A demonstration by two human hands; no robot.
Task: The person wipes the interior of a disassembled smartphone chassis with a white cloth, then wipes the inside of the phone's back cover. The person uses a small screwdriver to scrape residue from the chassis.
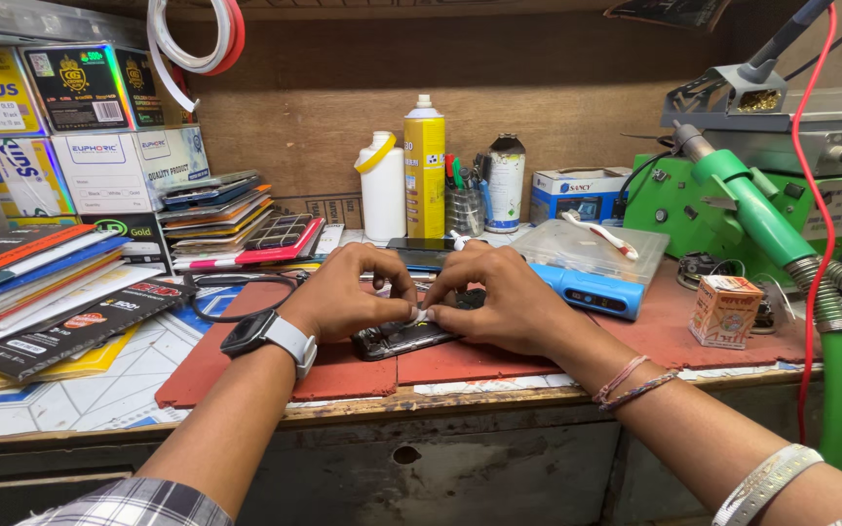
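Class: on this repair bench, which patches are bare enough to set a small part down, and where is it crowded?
Bare red mat lies between the left hand and the packet stack; more between the right hand and small carton. Crowded: around the phone and back bottles.

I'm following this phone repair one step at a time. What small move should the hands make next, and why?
Probably peel the small white piece slowly upward. Both the left hand and right hand pinch it at their fingertips, right over the opened phone lying on the red mat.
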